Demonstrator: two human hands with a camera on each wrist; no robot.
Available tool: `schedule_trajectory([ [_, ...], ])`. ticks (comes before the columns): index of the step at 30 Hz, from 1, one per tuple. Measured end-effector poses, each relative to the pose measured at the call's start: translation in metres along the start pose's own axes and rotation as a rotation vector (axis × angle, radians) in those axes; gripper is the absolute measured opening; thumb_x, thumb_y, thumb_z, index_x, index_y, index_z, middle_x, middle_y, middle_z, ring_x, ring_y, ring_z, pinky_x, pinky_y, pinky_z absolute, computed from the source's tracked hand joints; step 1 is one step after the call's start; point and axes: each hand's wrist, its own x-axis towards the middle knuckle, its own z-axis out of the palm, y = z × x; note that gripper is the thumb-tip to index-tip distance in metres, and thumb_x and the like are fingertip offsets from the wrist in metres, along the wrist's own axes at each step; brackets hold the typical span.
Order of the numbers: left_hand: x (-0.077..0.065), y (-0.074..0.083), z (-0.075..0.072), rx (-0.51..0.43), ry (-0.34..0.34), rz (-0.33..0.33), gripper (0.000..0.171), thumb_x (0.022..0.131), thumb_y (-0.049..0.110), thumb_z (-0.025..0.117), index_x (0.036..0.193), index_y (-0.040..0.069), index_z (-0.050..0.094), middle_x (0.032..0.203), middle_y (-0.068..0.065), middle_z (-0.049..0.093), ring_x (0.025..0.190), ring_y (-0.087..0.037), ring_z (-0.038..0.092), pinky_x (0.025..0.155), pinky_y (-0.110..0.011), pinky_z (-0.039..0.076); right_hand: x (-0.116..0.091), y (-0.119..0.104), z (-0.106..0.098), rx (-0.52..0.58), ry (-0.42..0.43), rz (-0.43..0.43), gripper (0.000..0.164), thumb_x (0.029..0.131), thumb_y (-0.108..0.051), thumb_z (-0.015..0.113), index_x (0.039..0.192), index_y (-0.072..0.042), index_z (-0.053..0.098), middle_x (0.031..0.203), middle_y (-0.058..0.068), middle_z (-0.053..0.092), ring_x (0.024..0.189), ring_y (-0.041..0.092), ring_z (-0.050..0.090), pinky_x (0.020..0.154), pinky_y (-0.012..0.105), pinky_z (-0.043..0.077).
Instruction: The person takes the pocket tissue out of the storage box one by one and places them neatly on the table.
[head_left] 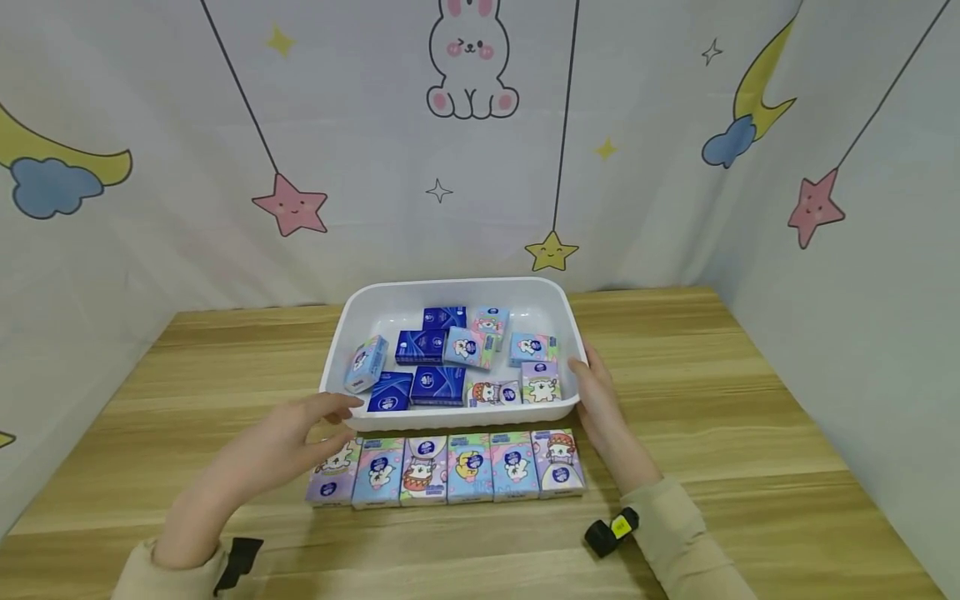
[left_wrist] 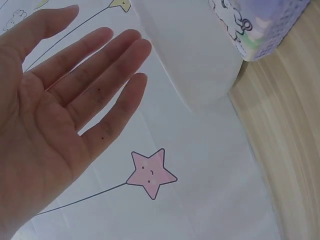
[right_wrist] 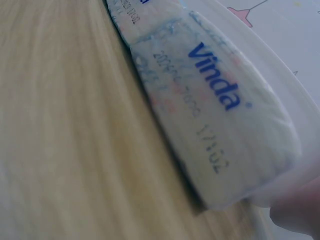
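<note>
A white tray [head_left: 450,422] stands on the table with several dark blue tissue packs [head_left: 438,386] and several cartoon-printed tissue packs [head_left: 469,347] lying loose inside. At its right rim my right hand [head_left: 600,400] grips the tray, thumb over the edge and fingers along the outer wall. My left hand [head_left: 288,437] is by the front left corner, its fingers apart and holding nothing; the left wrist view shows its bare palm. In front of the tray, a side-by-side row of cartoon tissue packs [head_left: 470,468] lies faces up. The right wrist view shows one pack's Vinda-printed end [right_wrist: 215,115] close up.
The wooden table [head_left: 750,467] meets a white curtain [head_left: 360,167] printed with a rabbit, stars and moons behind the tray. Curtain also hangs along both sides. Dark straps with camera mounts [head_left: 611,533] sit at both wrists.
</note>
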Motion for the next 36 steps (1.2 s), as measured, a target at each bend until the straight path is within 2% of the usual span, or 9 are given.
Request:
schedule_trajectory([
  [3, 0.006, -0.003, -0.002, 0.004, 0.033, 0.024, 0.036, 0.089, 0.017, 0.066, 0.123, 0.005, 0.062, 0.11, -0.011, 0.07, 0.098, -0.026, 0.066, 0.078, -0.039, 0.059, 0.0, 0.0, 0.0, 0.0, 0.003, -0.002, 0.057, 0.101, -0.013, 0.035, 0.154, -0.012, 0.016, 0.161, 0.009, 0.018, 0.148, 0.027, 0.02, 0.123, 0.041, 0.017],
  [6, 0.013, -0.006, -0.003, 0.025, 0.052, 0.037, 0.043, 0.089, 0.019, 0.067, 0.128, 0.003, 0.058, 0.123, -0.018, 0.064, 0.11, -0.037, 0.063, 0.088, -0.05, 0.055, 0.0, 0.0, 0.0, -0.002, 0.009, -0.002, 0.057, 0.1, -0.013, 0.036, 0.154, -0.011, 0.016, 0.161, 0.009, 0.019, 0.148, 0.028, 0.021, 0.123, 0.042, 0.018],
  [11, 0.025, -0.011, -0.006, 0.036, 0.017, -0.003, 0.064, 0.087, 0.025, 0.069, 0.142, 0.004, 0.043, 0.144, -0.025, 0.046, 0.127, -0.047, 0.048, 0.098, -0.061, 0.046, 0.0, 0.001, -0.001, -0.011, 0.02, -0.001, 0.058, 0.1, -0.012, 0.036, 0.154, -0.01, 0.016, 0.161, 0.01, 0.02, 0.147, 0.029, 0.023, 0.122, 0.043, 0.019],
  [15, 0.037, -0.017, -0.008, 0.03, -0.02, -0.032, 0.076, 0.084, 0.027, 0.073, 0.145, 0.003, 0.036, 0.145, -0.028, 0.042, 0.128, -0.05, 0.045, 0.097, -0.063, 0.045, 0.0, 0.001, -0.001, -0.008, 0.021, -0.005, 0.058, 0.1, -0.011, 0.037, 0.154, -0.009, 0.017, 0.161, 0.011, 0.02, 0.147, 0.029, 0.022, 0.122, 0.043, 0.019],
  [21, 0.052, -0.029, -0.007, 0.025, -0.033, -0.049, 0.084, 0.079, 0.023, 0.077, 0.146, -0.002, 0.032, 0.143, -0.031, 0.041, 0.128, -0.051, 0.044, 0.098, -0.064, 0.043, 0.002, 0.002, 0.001, 0.002, 0.02, -0.025, 0.058, 0.099, -0.008, 0.037, 0.153, -0.005, 0.017, 0.16, 0.014, 0.019, 0.147, 0.031, 0.022, 0.122, 0.042, 0.02],
  [27, 0.069, -0.042, -0.004, -0.012, -0.051, -0.051, 0.095, 0.077, 0.021, 0.078, 0.149, -0.003, 0.021, 0.148, -0.033, 0.029, 0.129, -0.052, 0.041, 0.099, -0.065, 0.042, 0.002, 0.002, 0.001, 0.0, 0.028, -0.022, 0.058, 0.099, -0.009, 0.037, 0.153, -0.006, 0.017, 0.161, 0.013, 0.018, 0.148, 0.03, 0.021, 0.123, 0.042, 0.019],
  [31, 0.08, -0.048, 0.0, 0.029, -0.076, -0.047, 0.098, 0.076, 0.02, 0.079, 0.149, -0.004, 0.019, 0.15, -0.033, 0.027, 0.132, -0.052, 0.036, 0.103, -0.065, 0.037, 0.001, 0.003, 0.0, 0.002, 0.025, -0.019, 0.059, 0.099, -0.01, 0.038, 0.154, -0.007, 0.016, 0.161, 0.011, 0.018, 0.149, 0.029, 0.019, 0.123, 0.041, 0.017],
  [36, 0.093, -0.046, 0.001, 0.095, -0.157, -0.077, 0.101, 0.075, 0.019, 0.08, 0.149, -0.008, 0.016, 0.147, -0.035, 0.029, 0.132, -0.053, 0.036, 0.106, -0.064, 0.036, 0.001, 0.003, 0.0, 0.004, 0.013, -0.028, 0.059, 0.099, -0.01, 0.038, 0.154, -0.007, 0.015, 0.161, 0.011, 0.017, 0.149, 0.028, 0.018, 0.124, 0.041, 0.016],
])
